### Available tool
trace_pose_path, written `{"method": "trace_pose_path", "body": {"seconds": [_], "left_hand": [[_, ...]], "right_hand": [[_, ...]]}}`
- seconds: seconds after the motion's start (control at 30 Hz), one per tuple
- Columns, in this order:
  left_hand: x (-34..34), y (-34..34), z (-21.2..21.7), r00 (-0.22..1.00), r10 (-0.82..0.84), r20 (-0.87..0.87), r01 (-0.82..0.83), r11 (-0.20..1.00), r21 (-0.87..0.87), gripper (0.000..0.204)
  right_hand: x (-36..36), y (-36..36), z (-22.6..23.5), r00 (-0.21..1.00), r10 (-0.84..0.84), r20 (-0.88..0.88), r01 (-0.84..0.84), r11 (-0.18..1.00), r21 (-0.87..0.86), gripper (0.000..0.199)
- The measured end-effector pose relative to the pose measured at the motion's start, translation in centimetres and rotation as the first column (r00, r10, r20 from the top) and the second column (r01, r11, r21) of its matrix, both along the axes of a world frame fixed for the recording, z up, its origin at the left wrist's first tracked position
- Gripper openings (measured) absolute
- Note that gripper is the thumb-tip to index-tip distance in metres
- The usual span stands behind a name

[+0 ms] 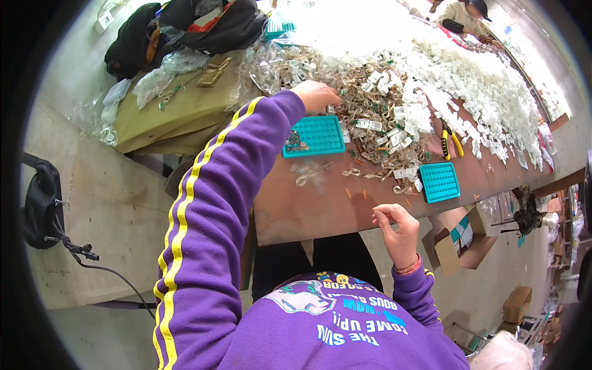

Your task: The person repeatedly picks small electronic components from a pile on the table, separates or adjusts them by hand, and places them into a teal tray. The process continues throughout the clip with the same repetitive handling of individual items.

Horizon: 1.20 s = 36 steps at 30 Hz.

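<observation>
My left hand [316, 97] reaches forward over the table to the near-left edge of a heap of small tangled items [376, 105], brown and green with white tags. Its fingers curl downward, and whatever they grip is hidden. Just nearer than that hand lies a teal tray [327, 137] with rows of hollows and a few small dark pieces at its left end. My right hand [399, 231] hovers at the table's front edge, thumb and fingertips pinched together; anything between them is too small to make out. A second teal tray [439, 182] sits beyond it, to the right.
Pliers [455, 143] with yellow-and-black handles rest right of the heap. White tagged pieces [481, 86] cover the far right. Small orange sticks [364, 194] lie near the front edge. An open cardboard box [462, 243] stands on the floor at right. Another person [465, 15] sits far right.
</observation>
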State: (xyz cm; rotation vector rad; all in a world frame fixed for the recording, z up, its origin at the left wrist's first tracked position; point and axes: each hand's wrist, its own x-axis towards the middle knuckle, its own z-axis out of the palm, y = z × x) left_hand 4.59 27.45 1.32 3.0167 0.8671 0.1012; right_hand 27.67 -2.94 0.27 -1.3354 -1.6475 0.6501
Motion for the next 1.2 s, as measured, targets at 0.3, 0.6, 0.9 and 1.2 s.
{"method": "trace_pose_path", "body": {"seconds": [0.3,0.6,0.9,1.2], "left_hand": [[-0.4,-1.3,1.4,0.967,0.144,0.212,-0.140,0.990,-0.032,0.021],[-3.7,-1.3,4.5,0.698,0.703,-0.135,-0.640,0.697,0.324,0.018],[2.0,-4.6,3.3,0.955,0.287,0.072,-0.294,0.947,0.132,0.014],[5.7,-8.2,-0.6,0.819,0.331,0.469,-0.250,0.941,-0.227,0.020]], "right_hand": [[0.3,-0.3,-0.3,0.999,0.005,0.035,-0.006,1.000,0.004,0.004],[0.3,0.0,-1.6,0.998,0.063,0.019,-0.063,0.998,-0.004,0.008],[0.2,0.0,-1.5,0.995,0.080,0.054,-0.082,0.996,0.042,0.007],[0.6,-0.3,-1.6,0.995,0.083,0.060,-0.086,0.995,0.044,0.006]]}}
